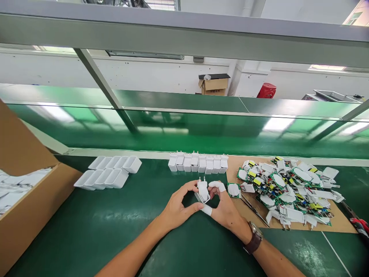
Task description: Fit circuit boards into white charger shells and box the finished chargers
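A white plug housing [203, 191] with two pins pointing away is held between both hands over the green bench. My left hand [181, 204] pinches its left side with thumb and index finger. My right hand [223, 206], with white covers on thumb and index finger and a watch on the wrist, closes on its right side. Behind the hands stands a row of white housings [202, 164] with pins. To the right, circuit boards with white parts [288, 184] lie heaped on brown cardboard [253, 222], beside metal tweezers [255, 210].
White open cases [103, 177] stand in rows at the left. An open cardboard box [62, 188] occupies the left edge. A metal frame bar [184, 32] crosses above the bench. A tool with a red and black handle [359, 223] lies at the right edge.
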Demonstrator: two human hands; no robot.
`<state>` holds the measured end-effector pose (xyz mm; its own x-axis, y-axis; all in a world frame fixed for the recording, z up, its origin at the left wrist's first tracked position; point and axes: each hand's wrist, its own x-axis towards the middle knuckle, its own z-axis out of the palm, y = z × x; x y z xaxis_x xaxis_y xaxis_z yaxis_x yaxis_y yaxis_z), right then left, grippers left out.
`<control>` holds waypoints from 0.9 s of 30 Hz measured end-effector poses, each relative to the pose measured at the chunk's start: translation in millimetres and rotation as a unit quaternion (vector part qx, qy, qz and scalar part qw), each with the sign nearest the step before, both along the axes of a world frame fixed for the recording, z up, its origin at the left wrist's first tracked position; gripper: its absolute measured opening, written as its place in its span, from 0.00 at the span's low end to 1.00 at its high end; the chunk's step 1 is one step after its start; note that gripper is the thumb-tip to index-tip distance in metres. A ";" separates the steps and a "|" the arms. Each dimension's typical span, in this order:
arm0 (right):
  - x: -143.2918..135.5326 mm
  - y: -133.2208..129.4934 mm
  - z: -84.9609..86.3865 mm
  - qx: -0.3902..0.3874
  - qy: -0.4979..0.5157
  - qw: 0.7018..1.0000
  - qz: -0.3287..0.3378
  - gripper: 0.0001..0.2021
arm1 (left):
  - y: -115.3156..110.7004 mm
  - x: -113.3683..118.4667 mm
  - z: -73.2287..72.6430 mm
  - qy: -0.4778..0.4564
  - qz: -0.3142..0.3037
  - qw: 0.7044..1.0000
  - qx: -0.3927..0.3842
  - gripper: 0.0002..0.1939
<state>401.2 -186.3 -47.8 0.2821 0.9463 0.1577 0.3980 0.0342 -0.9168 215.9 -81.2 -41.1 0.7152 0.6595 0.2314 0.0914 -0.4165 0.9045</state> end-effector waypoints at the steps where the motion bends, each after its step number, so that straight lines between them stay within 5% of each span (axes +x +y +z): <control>1: 0.9 -0.4 -1.0 -0.007 0.007 1.000 0.020 0.32 | 0.6 0.9 0.7 -0.014 -0.002 1.000 -0.005 0.19; 4: 2.6 -1.7 -2.9 -0.040 0.016 0.995 0.086 0.40 | 1.9 3.3 4.7 -0.043 -0.003 0.999 0.025 0.15; 9: 2.7 -2.4 -2.0 -0.054 0.027 0.992 0.111 0.38 | 4.4 4.2 14.4 -0.067 -0.059 0.982 0.166 0.11; 19: 0.0 -1.2 -4.5 -0.028 0.005 0.993 0.111 0.39 | -1.4 10.9 22.2 -0.054 -0.001 0.954 0.295 0.09; 27: -1.0 1.4 -7.9 0.006 -0.008 0.994 0.112 0.41 | -10.6 10.4 30.3 0.079 0.021 0.927 0.367 0.07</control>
